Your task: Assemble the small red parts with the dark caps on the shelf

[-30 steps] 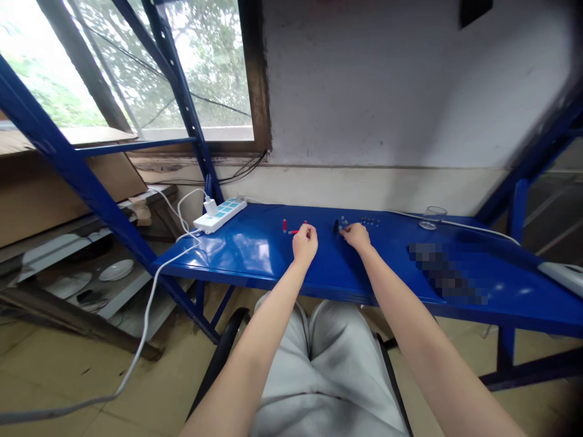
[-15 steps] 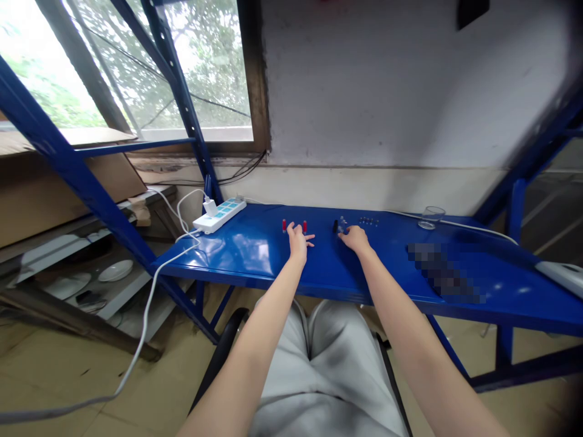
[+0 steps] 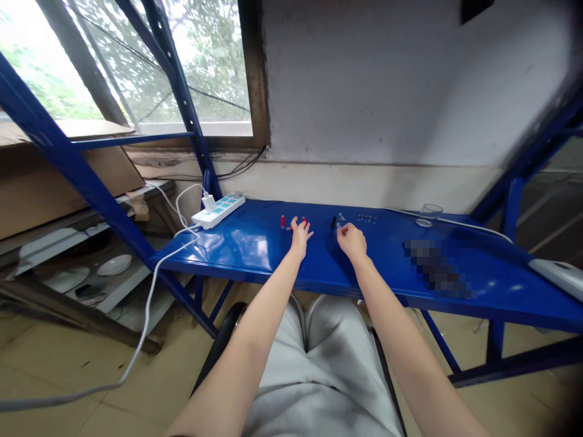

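My left hand is over the blue tabletop, its fingers curled about a small red cylinder with a pale tip. More red shows behind its fingertips. Just left of this hand a second red cylinder stands upright. My right hand is closed in a pinch on a small clear piece, partly covered by the fingers. Beside those fingertips a small black cylinder stands upright. Behind them lie small clear bits, too small to name.
Several tiny pieces sit in rows right of my right hand. A clear glass stands at the back right, and a blurred dark object lies nearer. A white power strip with cables occupies the left end of the blue table.
My left hand's fingers have drawn in around the red cylinder, which now lies sideways. My right hand keeps its pinch beside the black cylinder, the wrist turned slightly. The view has shifted a little.
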### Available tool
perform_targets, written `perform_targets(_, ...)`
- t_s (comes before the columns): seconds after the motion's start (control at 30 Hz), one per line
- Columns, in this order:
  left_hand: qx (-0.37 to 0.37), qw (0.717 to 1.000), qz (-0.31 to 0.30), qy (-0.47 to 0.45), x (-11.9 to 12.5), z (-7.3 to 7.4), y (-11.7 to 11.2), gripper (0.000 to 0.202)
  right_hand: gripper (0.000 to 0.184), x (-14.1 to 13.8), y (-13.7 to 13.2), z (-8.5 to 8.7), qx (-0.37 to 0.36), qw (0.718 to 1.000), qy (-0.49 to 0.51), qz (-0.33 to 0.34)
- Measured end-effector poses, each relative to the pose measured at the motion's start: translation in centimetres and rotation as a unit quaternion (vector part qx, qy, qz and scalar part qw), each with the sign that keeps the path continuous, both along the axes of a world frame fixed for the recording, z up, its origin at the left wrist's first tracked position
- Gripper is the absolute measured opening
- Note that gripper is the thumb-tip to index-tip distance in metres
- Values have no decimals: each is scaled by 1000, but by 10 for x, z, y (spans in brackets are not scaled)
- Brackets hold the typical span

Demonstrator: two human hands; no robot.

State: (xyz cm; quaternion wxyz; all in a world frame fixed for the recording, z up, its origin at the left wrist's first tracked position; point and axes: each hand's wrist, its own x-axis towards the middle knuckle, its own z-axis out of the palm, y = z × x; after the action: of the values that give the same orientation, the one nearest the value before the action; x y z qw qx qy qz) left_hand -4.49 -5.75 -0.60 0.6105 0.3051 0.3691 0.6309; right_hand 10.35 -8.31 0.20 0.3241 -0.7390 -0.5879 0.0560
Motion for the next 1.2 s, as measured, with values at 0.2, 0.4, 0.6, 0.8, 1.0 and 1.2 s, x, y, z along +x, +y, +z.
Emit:
perform_targets(0.2, 9, 1000, 8, -14, -2, 2, -3, 64, 17, -1, 3, -6, 65, 996, -1, 58)
perform_targets(0.4, 57, 994, -45, -86, -6, 6, -10, 49, 27, -10, 3, -6, 118, 972, 32, 202)
perform_targets(0.6, 69, 995, -64, -41, -6, 7, -15, 45, 32, -16, 0, -5, 81, 958, 68, 267)
perform_targets(0.8, 61, 996, -64, 1, -5, 7, -15, 27, 32, -18, 1, -8, 68, 948, 92, 296)
perform_targets(1.0, 67, 995, -79, -3, -6, 10, -17, 19, 33, -17, 4, -10, 89, 949, 93, 288)
perform_targets(1.2, 46, 997, -44, 35, -7, 10, -16, 21, 22, -14, 3, -8, 126, 950, 70, 278)
